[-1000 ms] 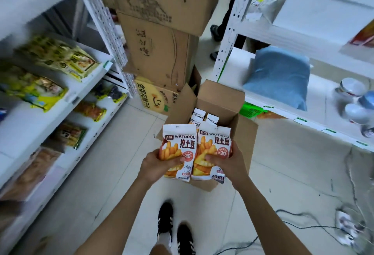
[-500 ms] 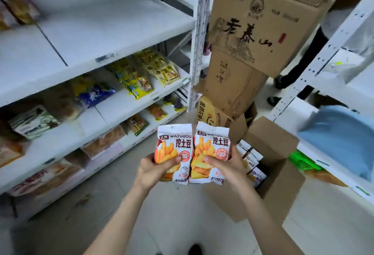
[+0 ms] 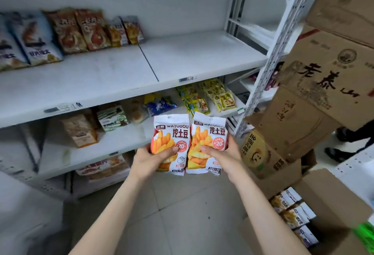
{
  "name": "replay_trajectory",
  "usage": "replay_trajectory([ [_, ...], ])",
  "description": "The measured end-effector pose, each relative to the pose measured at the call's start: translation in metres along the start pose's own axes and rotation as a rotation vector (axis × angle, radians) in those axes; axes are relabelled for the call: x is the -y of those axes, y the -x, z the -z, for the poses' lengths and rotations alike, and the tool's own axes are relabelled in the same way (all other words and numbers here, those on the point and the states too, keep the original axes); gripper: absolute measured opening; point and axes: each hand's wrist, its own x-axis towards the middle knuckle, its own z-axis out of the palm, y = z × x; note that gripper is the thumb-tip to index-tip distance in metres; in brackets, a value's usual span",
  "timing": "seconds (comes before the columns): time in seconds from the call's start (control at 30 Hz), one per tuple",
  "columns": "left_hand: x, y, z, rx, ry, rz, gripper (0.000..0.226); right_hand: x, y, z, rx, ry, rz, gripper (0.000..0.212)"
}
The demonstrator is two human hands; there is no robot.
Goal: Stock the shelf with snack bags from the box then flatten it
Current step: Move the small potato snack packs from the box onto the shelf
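Note:
I hold two white-and-orange snack bags upright, side by side, in front of the white shelf unit. My left hand (image 3: 149,159) grips the left snack bag (image 3: 172,133); my right hand (image 3: 224,156) grips the right snack bag (image 3: 210,131). The open cardboard box (image 3: 332,200) sits on the floor at the lower right, with several more of the same bags (image 3: 291,212) standing inside. The upper shelf (image 3: 192,56) has a bare white stretch on its right half, above and behind the two bags.
Several snack bags (image 3: 66,32) lean at the back left of the upper shelf. Lower shelves hold mixed snack packs (image 3: 204,96). Stacked cardboard boxes (image 3: 315,84) rise at the right beside a perforated shelf post (image 3: 269,60). A person's dark shoes (image 3: 342,151) show behind the stack.
I have turned left from the box toward the shelf, carrying both bags along. The box has slid to the lower right of the view and the upper shelf now fills the middle.

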Motion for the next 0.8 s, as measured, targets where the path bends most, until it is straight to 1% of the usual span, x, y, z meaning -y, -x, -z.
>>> replay_trajectory([
  [0.1, -0.012, -0.015, 0.022, -0.034, 0.02, -0.022, 0.063, 0.015, -0.024, -0.027, 0.053, 0.0, 0.011, 0.062],
  [0.13, -0.017, -0.021, 0.028, -0.043, 0.024, -0.03, 0.061, 0.02, -0.032, -0.036, 0.067, 0.005, 0.015, 0.062],
  [0.33, -0.042, -0.068, 0.044, -0.151, 0.041, -0.081, 0.028, 0.045, -0.094, -0.072, 0.152, 0.029, 0.048, 0.061],
  [0.4, -0.053, -0.087, 0.045, -0.187, 0.061, -0.088, 0.025, 0.057, -0.12, -0.079, 0.185, 0.045, 0.072, 0.056],
  [0.47, -0.067, -0.109, 0.045, -0.208, 0.043, -0.084, 0.028, 0.067, -0.152, -0.086, 0.218, 0.062, 0.096, 0.058],
  [0.6, -0.087, -0.159, 0.056, -0.273, 0.025, -0.069, 0.044, 0.087, -0.214, -0.108, 0.278, 0.103, 0.114, 0.064],
  [0.7, -0.102, -0.2, 0.069, -0.302, 0.035, -0.087, 0.042, 0.101, -0.259, -0.131, 0.318, 0.122, 0.132, 0.064],
  [0.8, -0.12, -0.243, 0.089, -0.368, -0.006, -0.078, 0.05, 0.114, -0.306, -0.162, 0.337, 0.11, 0.145, 0.066],
])
